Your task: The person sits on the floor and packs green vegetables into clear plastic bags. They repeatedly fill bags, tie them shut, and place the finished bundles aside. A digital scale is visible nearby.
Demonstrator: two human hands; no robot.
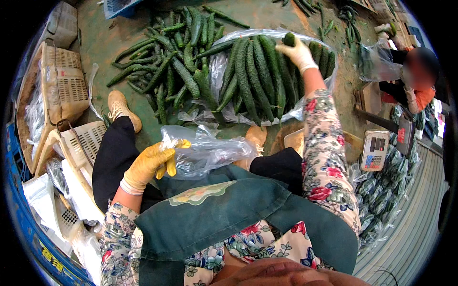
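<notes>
My left hand [151,163], in a yellow glove, grips a crumpled clear plastic bag [205,150] above my lap. My right hand [296,51], in a white glove, reaches forward and is closed on a dark green cucumber [288,38]. It hovers over a plastic-lined tub [329,71] packed with long cucumbers [255,76] laid side by side. A loose pile of cucumbers [171,66] lies on the green floor to the left of the tub. A green apron covers my knees.
Beige plastic crates [62,86] lean at the left beside a blue crate [28,229]. A weighing scale [376,150] stands at right, above bagged cucumbers [381,190]. Another person in orange [415,90] sits at the far right. My shoe [119,107] rests near the pile.
</notes>
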